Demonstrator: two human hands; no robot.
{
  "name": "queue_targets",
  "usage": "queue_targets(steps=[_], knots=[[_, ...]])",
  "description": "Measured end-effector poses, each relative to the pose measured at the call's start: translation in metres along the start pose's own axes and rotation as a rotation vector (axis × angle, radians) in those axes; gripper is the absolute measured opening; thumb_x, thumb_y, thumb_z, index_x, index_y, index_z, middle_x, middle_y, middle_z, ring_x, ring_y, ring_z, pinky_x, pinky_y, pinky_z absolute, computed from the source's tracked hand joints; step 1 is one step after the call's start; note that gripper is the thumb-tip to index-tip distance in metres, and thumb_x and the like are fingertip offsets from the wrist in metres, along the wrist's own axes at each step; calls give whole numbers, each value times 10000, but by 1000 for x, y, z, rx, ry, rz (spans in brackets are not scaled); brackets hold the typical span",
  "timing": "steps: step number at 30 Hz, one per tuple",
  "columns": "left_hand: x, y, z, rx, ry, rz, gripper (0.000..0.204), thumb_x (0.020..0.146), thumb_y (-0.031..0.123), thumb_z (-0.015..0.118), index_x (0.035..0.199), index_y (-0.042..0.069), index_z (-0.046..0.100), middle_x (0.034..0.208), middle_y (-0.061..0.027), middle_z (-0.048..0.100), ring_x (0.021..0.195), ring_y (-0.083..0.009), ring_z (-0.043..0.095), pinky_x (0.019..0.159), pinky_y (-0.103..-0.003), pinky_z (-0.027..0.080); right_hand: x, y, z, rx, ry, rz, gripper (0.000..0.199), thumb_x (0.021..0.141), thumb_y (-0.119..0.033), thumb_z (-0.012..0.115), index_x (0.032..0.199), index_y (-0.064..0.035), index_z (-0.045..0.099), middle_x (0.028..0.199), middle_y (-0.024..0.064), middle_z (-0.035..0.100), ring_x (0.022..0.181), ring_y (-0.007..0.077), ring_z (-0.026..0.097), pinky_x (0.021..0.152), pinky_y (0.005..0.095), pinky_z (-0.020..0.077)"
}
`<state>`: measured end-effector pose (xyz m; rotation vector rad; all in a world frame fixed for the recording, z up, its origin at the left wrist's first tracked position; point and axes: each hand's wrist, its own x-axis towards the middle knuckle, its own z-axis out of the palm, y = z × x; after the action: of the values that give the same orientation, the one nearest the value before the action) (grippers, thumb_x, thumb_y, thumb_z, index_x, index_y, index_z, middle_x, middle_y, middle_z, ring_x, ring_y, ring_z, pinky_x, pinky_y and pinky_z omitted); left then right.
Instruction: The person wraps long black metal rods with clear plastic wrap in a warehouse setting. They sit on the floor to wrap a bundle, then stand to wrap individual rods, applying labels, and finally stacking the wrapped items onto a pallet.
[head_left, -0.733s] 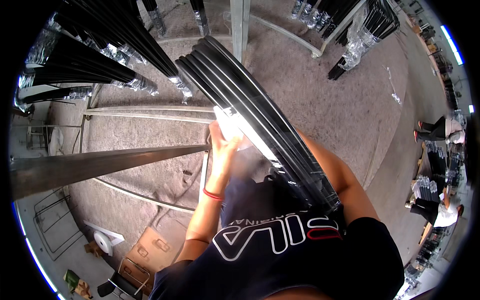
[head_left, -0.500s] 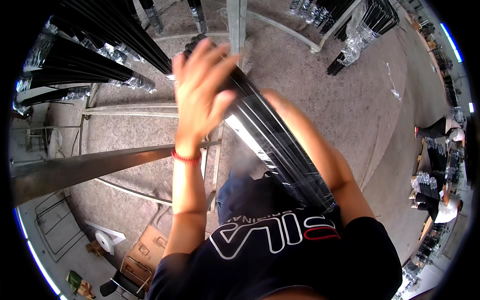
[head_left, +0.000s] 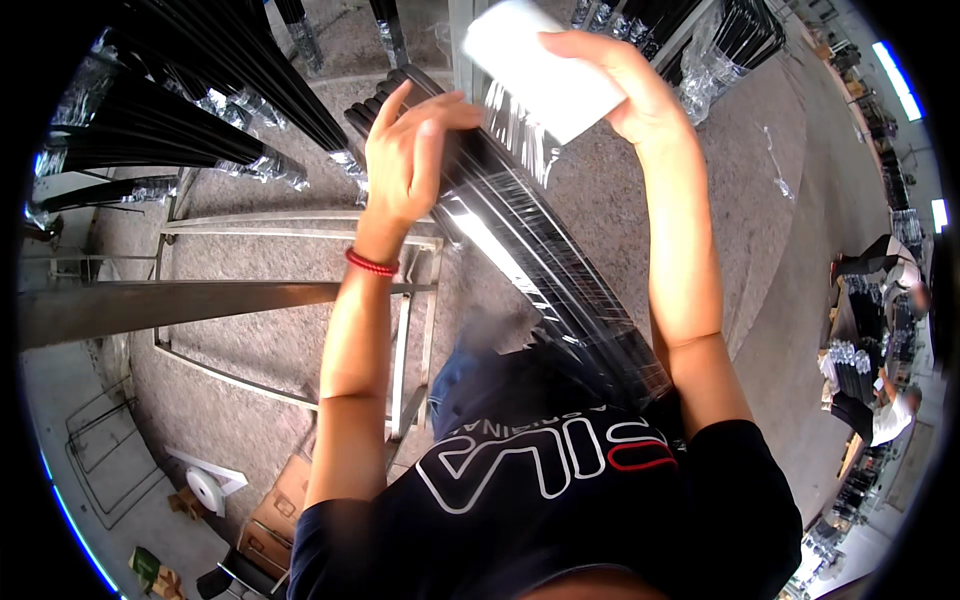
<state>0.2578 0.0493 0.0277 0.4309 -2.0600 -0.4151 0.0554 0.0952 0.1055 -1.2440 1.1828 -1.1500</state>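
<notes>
Gripping right hand (head_left: pixel 645 100): fingers clasp white stretch-film roll (head_left: pixel 545 78), twelve o'clock.
Black strip bundle (head_left: pixel 545 265): film-wrapped, slanting from eleven to four o'clock.
Left hand (head_left: pixel 402 168): fingers spread over bundle, eleven o'clock.

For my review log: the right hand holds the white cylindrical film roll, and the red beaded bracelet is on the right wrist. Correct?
The wrist is wrong: the head view shows the red beaded bracelet on the wrist of the left hand. The right hand does hold the white cylindrical film roll.
</notes>
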Motion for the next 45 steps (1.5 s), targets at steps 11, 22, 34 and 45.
queue_targets(steps=[11, 22, 34, 45], knots=[[-33, 99, -30, -984, 706, -1064, 685, 848, 540, 388, 1280, 12, 316, 1253, -124, 414, 1176, -245, 387, 953, -390, 344, -29, -22, 144, -1557, -232, -538, 277, 807, -194, 496, 663, 16, 606, 548, 73, 557, 559, 159, 600, 412, 275, 451], [-106, 65, 3, -1178, 690, -1157, 722, 716, 477, 603, 1220, 15, 371, 1127, -148, 468, 962, -233, 509, 806, -372, 447, 25, 45, 59, -720, -245, 178, 414, 890, -364, 412, 871, 13, 584, 752, 130, 615, 731, 138, 605, 701, 306, 508], [-114, 9, 57, -918, 592, -1194, 143, 805, 91, 501, 932, 84, 435, 833, 0, 495, 693, -84, 452, 630, -223, 393, 9, 191, 42, 394, -136, 664, 619, 695, -441, 623, 1045, 59, 516, 957, 224, 526, 816, 250, 553, 601, 305, 493], [11, -38, -16, 407, -187, -364, 606, 886, 543, 163, 941, 168, 635, 1036, -44, 589, 1104, -228, 474, 1051, -429, 170, 26, 165, 30, 507, 94, 735, 807, 610, -366, 718, 1232, -22, 334, 1044, 210, 464, 912, 334, 517, 693, 408, 505]])
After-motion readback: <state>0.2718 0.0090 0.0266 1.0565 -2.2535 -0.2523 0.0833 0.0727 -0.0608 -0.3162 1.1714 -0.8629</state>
